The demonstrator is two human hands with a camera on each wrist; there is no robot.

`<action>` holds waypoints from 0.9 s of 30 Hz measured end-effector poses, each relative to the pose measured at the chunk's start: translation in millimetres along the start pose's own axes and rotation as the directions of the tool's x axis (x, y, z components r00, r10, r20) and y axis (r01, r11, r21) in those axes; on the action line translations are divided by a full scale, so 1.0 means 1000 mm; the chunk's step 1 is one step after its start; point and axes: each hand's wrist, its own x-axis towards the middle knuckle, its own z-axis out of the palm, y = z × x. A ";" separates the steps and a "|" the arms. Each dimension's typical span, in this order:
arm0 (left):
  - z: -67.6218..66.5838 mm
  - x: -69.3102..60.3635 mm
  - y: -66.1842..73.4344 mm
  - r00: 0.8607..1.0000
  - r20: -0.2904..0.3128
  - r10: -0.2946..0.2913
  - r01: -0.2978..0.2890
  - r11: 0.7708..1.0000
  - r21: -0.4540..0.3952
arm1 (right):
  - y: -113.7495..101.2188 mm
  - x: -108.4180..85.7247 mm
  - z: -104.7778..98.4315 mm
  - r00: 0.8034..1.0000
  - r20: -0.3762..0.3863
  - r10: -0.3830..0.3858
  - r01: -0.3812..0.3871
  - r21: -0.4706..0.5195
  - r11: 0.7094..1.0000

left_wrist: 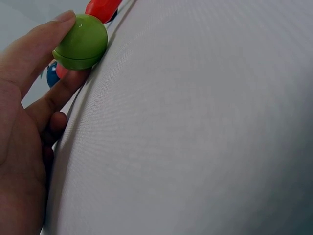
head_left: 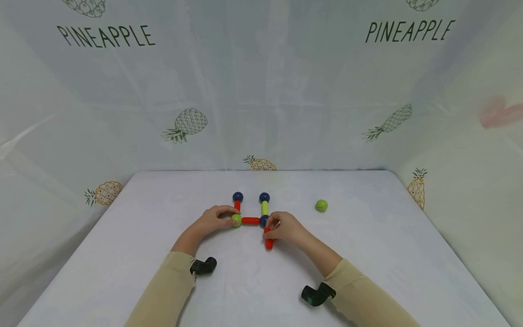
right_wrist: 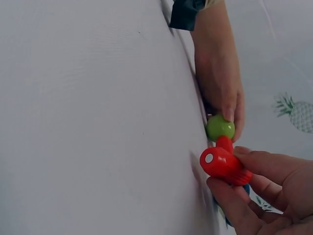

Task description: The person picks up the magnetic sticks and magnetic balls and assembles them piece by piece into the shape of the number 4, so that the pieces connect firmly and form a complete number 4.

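Note:
My left hand pinches a green ball between thumb and finger. From that ball one red rod runs back to a dark blue ball, and another red rod runs right to a second blue ball. A yellow-green rod links this one to a third blue ball behind it. With thumb and fingers, my right hand holds a separate-looking red rod at the front of the corner ball; its near end shows a white disc. Fingers hide whether they touch.
A loose green ball lies on the white-covered table, right of the joined pieces. Behind the table's back edge hangs a pale curtain printed with pineapples. Each sleeve cuff carries a black wrist camera.

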 end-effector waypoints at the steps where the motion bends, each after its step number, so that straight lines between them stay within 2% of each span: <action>1: 0.000 0.000 0.000 1.000 0.000 -0.003 0.003 1.000 -0.001 | 0.000 0.000 0.000 1.000 -0.006 0.000 0.000 -0.007 1.000; 8: 0.000 0.000 0.000 1.000 0.001 0.000 0.000 1.000 0.000 | -0.001 0.002 0.003 0.998 -0.054 0.039 -0.041 -0.033 0.999; 15: 0.000 -0.001 0.000 1.000 0.004 0.012 -0.012 1.000 -0.004 | -0.001 0.003 0.006 0.994 -0.100 0.039 -0.045 -0.063 0.997; 27: 0.000 0.000 0.000 1.000 0.002 0.016 -0.016 1.000 0.000 | -0.001 0.004 0.008 0.993 -0.115 0.031 -0.038 -0.061 0.997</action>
